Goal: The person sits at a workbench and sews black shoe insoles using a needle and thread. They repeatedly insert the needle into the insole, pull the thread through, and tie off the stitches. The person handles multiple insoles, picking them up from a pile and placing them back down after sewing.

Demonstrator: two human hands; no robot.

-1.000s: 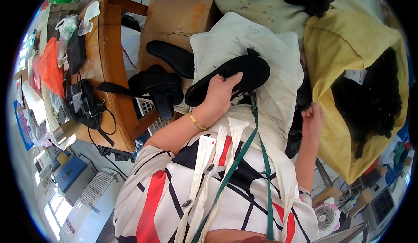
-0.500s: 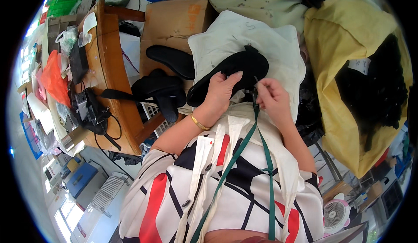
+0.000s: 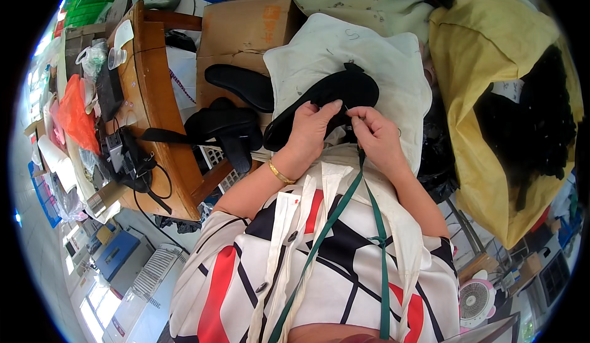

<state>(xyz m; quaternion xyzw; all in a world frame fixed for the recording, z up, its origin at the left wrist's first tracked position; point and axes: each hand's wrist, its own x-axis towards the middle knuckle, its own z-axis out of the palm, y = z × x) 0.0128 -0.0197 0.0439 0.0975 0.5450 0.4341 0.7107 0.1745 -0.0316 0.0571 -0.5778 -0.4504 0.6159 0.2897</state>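
Observation:
My left hand (image 3: 308,129) is closed on a black sole-shaped shoe piece (image 3: 350,89), thumb on top, holding it tilted over a white cloth (image 3: 319,42) on my lap. A gold bangle (image 3: 281,173) circles that wrist. Close beside the shoe piece's near edge, my right hand (image 3: 376,135) pinches a small, thin-tipped tool, mostly hidden by the fingers. Its fine tip points at the black material. A green cord (image 3: 344,203), looped down from my neck, ends under this hand.
More black shoe pieces (image 3: 236,86) lie on the left, by a cardboard box (image 3: 243,30) and a wooden table (image 3: 158,97). A yellow sack (image 3: 458,54) of black pieces stands at the right. A small fan (image 3: 476,300) is at lower right.
My right hand has shifted slightly left, bringing its fingers nearer my left thumb and over the edge of the shoe piece. The left hand and shoe piece stay in place.

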